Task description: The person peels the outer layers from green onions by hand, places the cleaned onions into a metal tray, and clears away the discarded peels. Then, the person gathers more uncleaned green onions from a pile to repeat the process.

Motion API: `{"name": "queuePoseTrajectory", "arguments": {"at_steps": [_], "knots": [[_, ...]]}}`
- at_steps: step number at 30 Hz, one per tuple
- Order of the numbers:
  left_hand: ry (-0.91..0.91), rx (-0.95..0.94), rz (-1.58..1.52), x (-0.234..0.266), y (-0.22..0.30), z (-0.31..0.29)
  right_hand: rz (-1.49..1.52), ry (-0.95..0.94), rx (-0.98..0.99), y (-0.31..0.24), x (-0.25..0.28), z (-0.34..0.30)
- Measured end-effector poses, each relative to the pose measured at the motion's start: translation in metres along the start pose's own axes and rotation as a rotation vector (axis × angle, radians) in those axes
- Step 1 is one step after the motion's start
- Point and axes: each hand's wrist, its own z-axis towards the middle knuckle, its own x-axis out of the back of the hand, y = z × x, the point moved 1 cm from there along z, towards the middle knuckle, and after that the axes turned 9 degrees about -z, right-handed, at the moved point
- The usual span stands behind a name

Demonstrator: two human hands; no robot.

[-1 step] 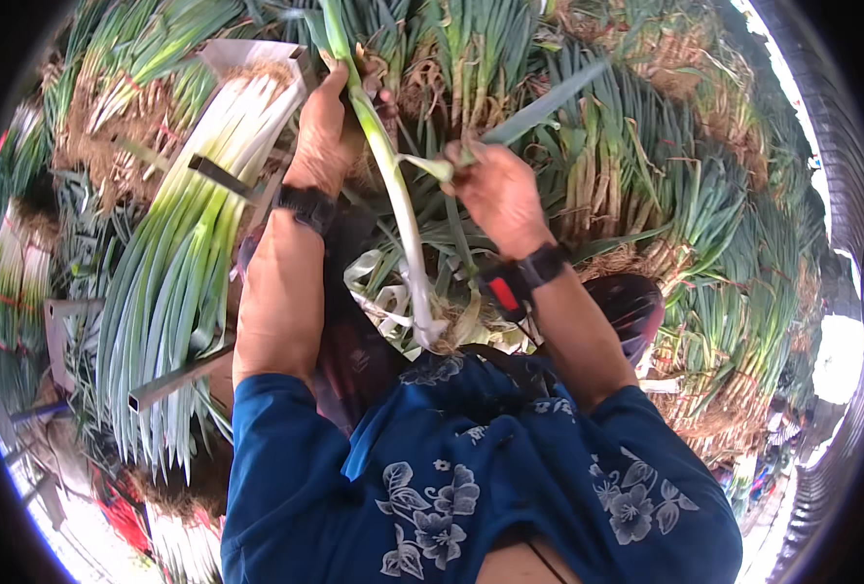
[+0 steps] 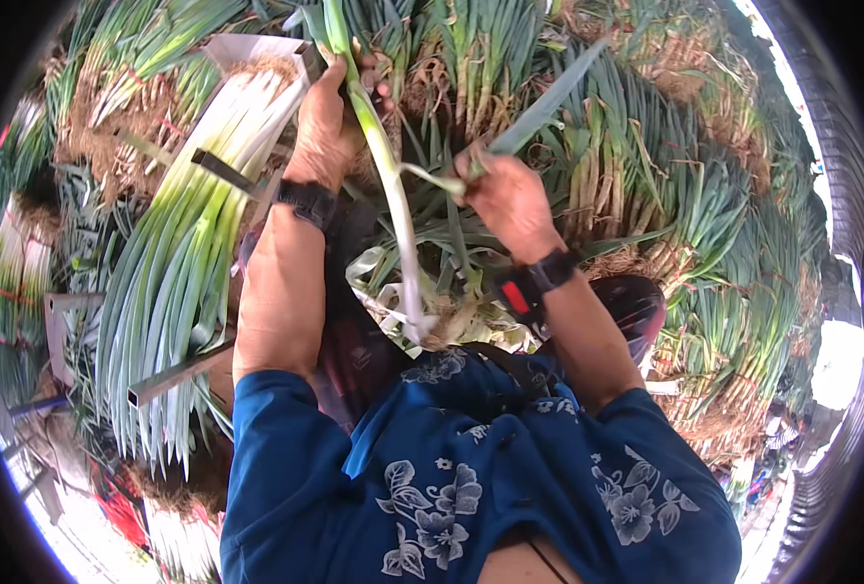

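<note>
My left hand (image 2: 327,122) is closed around the upper part of a long green onion (image 2: 394,185), which hangs down with its white root end towards my lap. The roots (image 2: 446,329) are bushy and pale brown. To the right, my right hand (image 2: 506,195) pinches an outer leaf (image 2: 549,102), its green blade sticking out up and to the right. A thin pale strip (image 2: 430,178) runs from this leaf to the middle of the stalk. Dark bands sit on both my wrists.
Left of me a metal rack (image 2: 181,376) holds a pile of cleaned green onions (image 2: 174,238). Bundles of unpeeled green onions (image 2: 602,161) stand close together ahead and to the right. Pale peelings (image 2: 378,292) lie between my knees.
My right hand has moved a little to the right, drawing the leaf away from the stalk. The stalk's root end has swung slightly left. My left hand stays almost in place.
</note>
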Motion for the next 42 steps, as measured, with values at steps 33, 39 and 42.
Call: {"name": "queuePoseTrajectory", "arguments": {"at_steps": [33, 39, 42], "knots": [[0.298, -0.487, 0.204, 0.113, 0.082, -0.03, -0.884, -0.185, -0.14, -0.004, -0.052, -0.11], [0.296, -0.386, -0.126, 0.076, 0.056, -0.026, -1.192, -0.171, 0.034, -0.021, -0.045, -0.138], [0.319, -0.399, -0.145, 0.054, 0.045, -0.027, -1.281, -0.145, -0.049, -0.027, -0.041, -0.146]]}}
